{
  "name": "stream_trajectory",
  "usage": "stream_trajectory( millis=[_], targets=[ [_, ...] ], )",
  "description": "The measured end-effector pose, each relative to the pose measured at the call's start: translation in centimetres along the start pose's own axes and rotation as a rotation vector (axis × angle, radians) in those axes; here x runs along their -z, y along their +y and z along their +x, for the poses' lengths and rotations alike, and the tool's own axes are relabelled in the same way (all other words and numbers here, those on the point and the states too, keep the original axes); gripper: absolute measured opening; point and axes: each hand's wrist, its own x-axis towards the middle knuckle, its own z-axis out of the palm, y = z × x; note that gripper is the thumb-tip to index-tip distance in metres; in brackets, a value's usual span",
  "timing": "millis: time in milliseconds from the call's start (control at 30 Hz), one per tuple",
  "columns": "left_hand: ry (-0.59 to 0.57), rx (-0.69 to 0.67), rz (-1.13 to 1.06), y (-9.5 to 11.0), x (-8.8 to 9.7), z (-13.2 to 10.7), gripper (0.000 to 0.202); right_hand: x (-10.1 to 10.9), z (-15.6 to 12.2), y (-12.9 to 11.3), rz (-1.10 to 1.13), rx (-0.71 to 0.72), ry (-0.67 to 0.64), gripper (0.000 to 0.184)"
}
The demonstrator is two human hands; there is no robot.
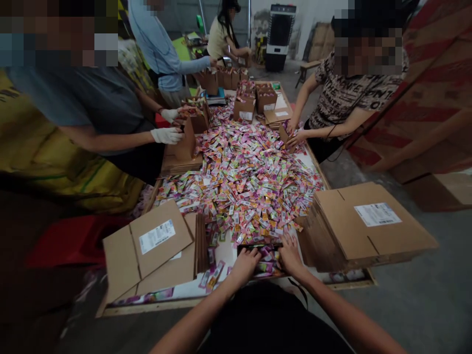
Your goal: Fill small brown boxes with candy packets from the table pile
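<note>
Cardboard box of sachets sits near the desk's close edge, long axis sideways, between left hand and right hand, both draped over its ends; whether pinching, unclear.

I have an open-topped box at the lower centre of my view, its mouth facing up and its inside dark. Small glossy packets, mostly purple and pink, lie jumbled in it. Beyond it I see a broad heap of similar loose packets filling the centre.
</note>
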Motion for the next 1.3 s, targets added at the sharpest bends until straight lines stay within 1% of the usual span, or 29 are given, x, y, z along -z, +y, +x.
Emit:
stream_trajectory(
  millis=[67,167,333,400,467,533,600,633,667,700,733,767,833,867,900,933,1000,1033,1100,1200,1233,1300],
  targets=[
    [0.001,0.026,-0.030,-0.1,0.0,-0.2,0.035,0.7,-0.8,0.2,0.018,0.022,-0.013,0.025],
    [0.012,0.077,-0.077,-0.3,0.0,-0.6,0.037,2.5,-1.8,0.2,0.074,0.046,-0.007,0.022],
    [0.037,0.107,-0.158,-0.6,0.5,-1.0,0.045,6.5,-2.1,0.4,0.146,0.030,0.042,0.011],
    [0.056,0.098,-0.208,-0.8,0.8,-1.2,0.051,8.4,-1.7,0.9,0.186,0.031,0.068,0.011],
    [0.086,0.096,-0.267,-1.1,1.3,-1.4,0.051,10.3,-1.2,1.7,0.231,0.009,0.125,0.015],
    [0.128,0.117,-0.315,-1.5,2.0,-1.7,0.046,11.8,-0.5,2.7,0.248,-0.038,0.240,0.020],
    [0.214,0.156,-0.364,-1.8,2.8,-2.1,0.042,12.4,-0.1,3.6,0.233,-0.081,0.361,0.033],
    [0.275,0.169,-0.395,-1.9,3.1,-2.3,0.040,12.2,-0.1,3.8,0.225,-0.088,0.395,0.040],
    [0.331,0.167,-0.426,-1.8,3.2,-2.5,0.038,11.6,-0.1,3.8,0.227,-0.076,0.397,0.045],
    [0.361,0.149,-0.452,-1.7,3.2,-2.7,0.036,10.6,-0.3,3.4,0.245,-0.051,0.370,0.047],
    [0.351,0.116,-0.465,-1.4,2.9,-2.7,0.035,9.4,-0.6,2.8,0.276,-0.016,0.313,0.045],
    [0.297,0.077,-0.455,-1.1,2.4,-2.5,0.035,7.8,-0.8,2.0,0.311,0.023,0.233,0.041],
    [0.103,0.017,-0.381,-0.2,0.9,-1.8,0.040,4.4,-1.2,-0.2,0.345,0.082,0.042,0.037],
    [0.013,0.007,-0.344,0.2,0.0,-1.3,0.042,2.8,-1.3,-1.4,0.323,0.086,-0.046,0.040],
    [-0.051,0.007,-0.317,0.4,-0.9,-0.7,0.042,1.4,-1.2,-2.4,0.288,0.074,-0.120,0.043],
    [-0.090,0.011,-0.303,0.6,-1.5,-0.2,0.041,0.3,-1.1,-3.3,0.251,0.063,-0.172,0.047],
    [-0.115,0.006,-0.310,0.4,-2.1,0.5,0.040,-1.1,-0.6,-4.2,0.202,0.041,-0.217,0.051],
    [-0.108,-0.002,-0.316,0.2,-2.0,0.6,0.039,-1.4,-0.3,-4.4,0.193,0.037,-0.222,0.050],
    [-0.078,-0.015,-0.324,-0.4,-1.2,0.1,0.037,-1.6,0.0,-4.3,0.173,0.021,-0.217,0.044],
    [0.020,0.031,-0.324,-1.1,0.3,-1.8,0.035,-1.7,0.0,-4.2,0.130,-0.051,-0.211,0.039],
    [0.076,0.075,-0.317,-1.3,0.5,-2.4,0.036,-1.7,0.0,-4.3,0.120,-0.072,-0.208,0.040],
    [0.262,0.229,-0.357,-1.5,0.4,-3.6,0.036,-1.7,-0.1,-4.6,0.107,-0.099,-0.200,0.040]
  ],
)
